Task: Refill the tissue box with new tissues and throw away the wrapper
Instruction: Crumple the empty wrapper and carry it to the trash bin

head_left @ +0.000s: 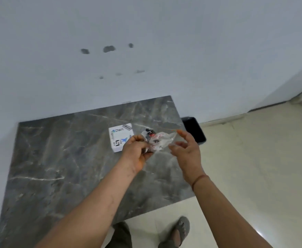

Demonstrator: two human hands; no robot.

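In the centre of the frame both bare hands work a crumpled clear plastic wrapper [158, 141] with red and dark print, held in the air above the grey marble tabletop [60, 167]. The left hand [137, 151] is closed into a loose fist around the wrapper's left end, fingers curled over the bunched plastic. The right hand [186, 149] is half spread, its fingers apart and bent; the index finger and thumb touch the wrapper's right edge, but whether they pinch it is hard to tell through the blur. A thin brown band [199, 180] circles the right wrist.

Just behind the left hand, slightly up and left of centre, the white tissue box [120, 136] lies flat on the tabletop, with "Dart" printed on its top along with blue and black marks. Its opening cannot be made out.

Past the table's right edge, right of centre, a black bin [194, 130] stands on the cream tiled floor [254, 167] against the pale wall [146, 51]. At the bottom edge, a foot in a grey sandal [179, 231] rests on the tiles.
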